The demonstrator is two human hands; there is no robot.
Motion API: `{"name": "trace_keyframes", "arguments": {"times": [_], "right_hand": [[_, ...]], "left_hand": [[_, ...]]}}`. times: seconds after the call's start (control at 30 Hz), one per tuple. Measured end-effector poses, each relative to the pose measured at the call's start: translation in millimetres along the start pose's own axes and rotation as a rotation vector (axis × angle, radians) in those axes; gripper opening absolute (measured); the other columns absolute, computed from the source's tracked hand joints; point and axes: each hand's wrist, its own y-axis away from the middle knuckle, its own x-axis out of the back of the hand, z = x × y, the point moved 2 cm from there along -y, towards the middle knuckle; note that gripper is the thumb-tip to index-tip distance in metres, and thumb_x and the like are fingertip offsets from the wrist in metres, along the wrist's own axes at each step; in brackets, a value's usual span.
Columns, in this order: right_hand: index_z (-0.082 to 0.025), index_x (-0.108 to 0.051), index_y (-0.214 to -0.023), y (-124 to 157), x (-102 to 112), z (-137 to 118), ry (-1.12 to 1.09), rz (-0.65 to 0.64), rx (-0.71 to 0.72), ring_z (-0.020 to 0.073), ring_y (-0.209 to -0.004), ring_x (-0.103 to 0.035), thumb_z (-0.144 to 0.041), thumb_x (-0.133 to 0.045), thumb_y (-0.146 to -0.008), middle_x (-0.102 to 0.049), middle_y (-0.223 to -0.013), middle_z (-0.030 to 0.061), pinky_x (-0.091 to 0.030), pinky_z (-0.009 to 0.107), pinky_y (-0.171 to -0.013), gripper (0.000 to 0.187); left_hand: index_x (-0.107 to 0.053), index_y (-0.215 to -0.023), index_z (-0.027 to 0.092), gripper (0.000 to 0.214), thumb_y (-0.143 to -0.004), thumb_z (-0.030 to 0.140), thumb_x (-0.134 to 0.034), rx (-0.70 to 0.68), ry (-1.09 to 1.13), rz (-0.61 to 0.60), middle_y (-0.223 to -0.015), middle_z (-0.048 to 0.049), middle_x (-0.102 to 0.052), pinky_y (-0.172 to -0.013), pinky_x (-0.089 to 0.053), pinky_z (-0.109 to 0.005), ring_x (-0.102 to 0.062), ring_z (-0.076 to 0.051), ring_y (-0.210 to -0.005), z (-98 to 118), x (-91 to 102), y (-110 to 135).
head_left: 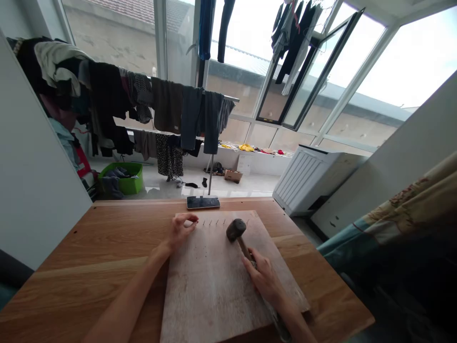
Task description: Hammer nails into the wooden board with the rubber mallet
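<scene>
Right hand (262,276), lower centre, grips hammer (237,232) over board (214,290). Left hand (181,232) pinched closed beside upright nails (217,222), centre frame; held nail: cannot tell. Step, judged: nail-setting. Next blow calls for fingertips kept clear.

Room to pass: over the board (207,295), between left hand (181,231) and right hand (263,276), toward its near edge. Obstructions: row of standing nails (217,222) near the far edge, left hand at its left end, hammer (236,230) in front of its right part; phone (203,203) just beyond the board.
</scene>
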Motion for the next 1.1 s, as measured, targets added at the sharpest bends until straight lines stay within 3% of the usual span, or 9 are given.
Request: {"name": "trace_keyframes", "arguments": {"times": [0.23,0.47,0.63,0.77,0.87,0.97,1.1], "right_hand": [[-0.019,-0.067,-0.116,-1,-3,-14,0.035,-0.049,0.022,0.0211,-0.054,-0.061,-0.053,-0.055,-0.086,-0.063,-0.062,0.0013,-0.045,0.028,-0.047,0.046],[-0.019,-0.063,-0.109,-10,-30,-61,0.017,-0.165,0.179,0.0119,-0.044,-0.052,-0.043,-0.045,-0.095,-0.060,-0.065,-0.0020,-0.040,0.023,-0.048,0.033],[-0.020,-0.062,-0.111,-16,-47,-92,0.071,-0.150,0.325,0.0139,-0.056,-0.056,-0.034,-0.045,-0.097,-0.062,-0.069,-0.0011,-0.041,0.024,-0.058,0.026],[-0.018,-0.063,-0.110,-18,-59,-102,0.177,-0.153,0.361,0.0180,-0.072,-0.061,-0.029,-0.047,-0.096,-0.067,-0.078,0.0033,-0.040,0.027,-0.068,0.024],[-0.018,-0.063,-0.107,-19,-64,-106,0.200,-0.160,0.365,0.0178,-0.072,-0.060,-0.027,-0.048,-0.095,-0.066,-0.077,0.0034,-0.040,0.027,-0.068,0.022],[-0.019,-0.062,-0.103,-17,-67,-106,0.083,-0.213,0.287,0.0129,-0.057,-0.055,-0.032,-0.048,-0.094,-0.060,-0.070,-0.0010,-0.040,0.024,-0.057,0.021],[-0.017,-0.056,-0.103,-3,-62,-96,-0.395,-0.275,0.066,0.0099,-0.043,-0.047,-0.049,-0.051,-0.090,-0.050,-0.065,-0.0056,-0.036,0.022,-0.040,0.034]], "left_hand": [[-0.073,-0.082,0.020,0.015,-0.079,0.027,-0.059,-0.014,0.042,-0.035,-0.083,-0.0038,-0.074,-0.078,-0.058,-0.033,-0.070,-0.020,-0.084,-6,-5.2,2],[-0.069,-0.087,0.018,0.014,-0.077,0.025,-0.063,0.025,0.108,-0.064,-0.084,-0.0053,-0.075,-0.083,-0.059,-0.037,-0.072,-0.021,-0.081,-9,-8.1,3],[-0.068,-0.091,0.018,0.016,-0.077,0.025,-0.064,0.037,0.136,-0.031,-0.082,-0.0042,-0.076,-0.080,-0.059,-0.035,-0.073,-0.021,-0.079,-11,-10.2,3],[-0.070,-0.094,0.019,0.021,-0.073,0.021,-0.063,0.021,0.118,-0.001,-0.082,-0.0031,-0.076,-0.075,-0.058,-0.031,-0.071,-0.020,-0.076,-14,-9.4,3],[-0.070,-0.093,0.017,0.021,-0.074,0.019,-0.061,0.013,0.127,-0.018,-0.084,-0.0037,-0.075,-0.075,-0.057,-0.029,-0.070,-0.019,-0.078,-14,-8.9,4],[-0.069,-0.096,0.016,0.023,-0.075,0.019,-0.061,-0.008,0.155,-0.047,-0.086,-0.0043,-0.074,-0.075,-0.057,-0.030,-0.069,-0.020,-0.080,-13,-9.5,5],[-0.066,-0.108,0.017,0.033,-0.075,0.022,-0.066,-0.007,0.139,-0.031,-0.092,-0.0067,-0.075,-0.084,-0.057,-0.037,-0.070,-0.022,-0.086,-17,-11.3,6]]}}
